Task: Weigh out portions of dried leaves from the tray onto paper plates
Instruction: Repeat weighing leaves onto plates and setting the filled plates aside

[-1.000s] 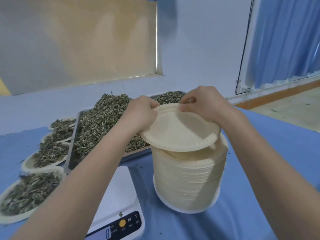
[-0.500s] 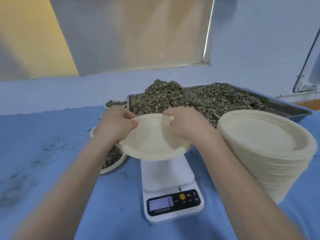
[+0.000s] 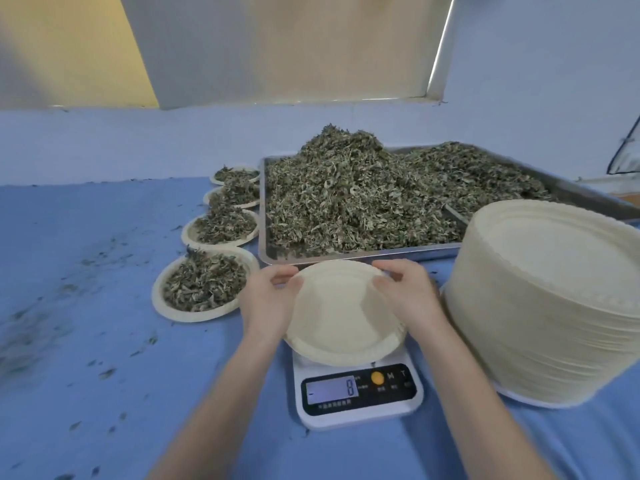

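Observation:
An empty cream paper plate sits on or just over the white digital scale, whose display reads 8. My left hand grips the plate's left rim and my right hand grips its right rim. Behind them a metal tray holds a big heap of dried leaves.
A tall stack of empty paper plates stands right of the scale. Several filled plates of leaves line up left of the tray. Loose leaf bits dot the blue tablecloth at the left. A wall runs behind the table.
Both hands have carried the plate from the stack leftward and lowered it onto the scale. The view has tilted down and left.

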A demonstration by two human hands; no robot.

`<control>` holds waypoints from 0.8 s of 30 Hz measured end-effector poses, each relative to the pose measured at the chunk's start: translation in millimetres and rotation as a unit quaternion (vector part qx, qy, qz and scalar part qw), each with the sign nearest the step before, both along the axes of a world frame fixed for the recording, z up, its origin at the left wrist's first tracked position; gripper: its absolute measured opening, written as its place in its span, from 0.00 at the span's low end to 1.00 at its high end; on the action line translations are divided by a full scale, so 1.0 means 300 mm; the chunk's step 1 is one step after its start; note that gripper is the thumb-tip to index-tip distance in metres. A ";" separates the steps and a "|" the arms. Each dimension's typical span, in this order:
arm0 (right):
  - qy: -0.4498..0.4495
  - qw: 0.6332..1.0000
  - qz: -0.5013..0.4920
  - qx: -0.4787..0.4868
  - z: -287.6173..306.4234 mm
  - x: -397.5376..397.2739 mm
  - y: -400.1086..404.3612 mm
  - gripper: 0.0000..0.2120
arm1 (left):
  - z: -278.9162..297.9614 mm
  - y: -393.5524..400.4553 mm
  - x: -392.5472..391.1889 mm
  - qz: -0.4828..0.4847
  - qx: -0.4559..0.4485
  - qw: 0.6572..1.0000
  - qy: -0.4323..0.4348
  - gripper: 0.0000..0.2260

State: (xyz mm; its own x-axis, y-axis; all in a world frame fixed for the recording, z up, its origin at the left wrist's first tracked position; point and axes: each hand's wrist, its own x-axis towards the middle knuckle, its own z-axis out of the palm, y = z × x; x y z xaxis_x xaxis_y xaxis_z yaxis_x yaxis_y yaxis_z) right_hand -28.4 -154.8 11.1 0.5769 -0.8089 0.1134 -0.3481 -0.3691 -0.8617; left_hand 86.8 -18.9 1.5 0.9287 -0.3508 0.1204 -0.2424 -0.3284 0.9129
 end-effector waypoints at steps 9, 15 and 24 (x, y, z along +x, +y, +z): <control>-0.097 0.977 -0.010 0.189 -0.062 0.016 -0.047 0.15 | -0.033 -0.013 0.004 0.024 -0.146 0.985 0.088 0.04; -0.234 0.903 -0.045 0.356 -0.041 0.007 -0.047 0.18 | -0.033 0.006 -0.008 0.045 -0.269 0.942 0.193 0.06; -0.249 0.915 -0.004 0.318 -0.043 0.016 -0.012 0.17 | -0.041 -0.003 -0.057 -0.004 -0.245 0.964 0.107 0.12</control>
State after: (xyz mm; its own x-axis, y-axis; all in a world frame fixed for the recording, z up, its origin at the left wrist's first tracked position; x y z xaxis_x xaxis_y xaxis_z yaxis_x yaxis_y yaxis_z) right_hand -23.5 -158.4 -2.0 0.5748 -0.8073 -0.1339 0.1458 0.2621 -0.9540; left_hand 69.8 -19.8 -10.7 0.9482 -0.3079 0.0782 -0.0311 0.1551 0.9874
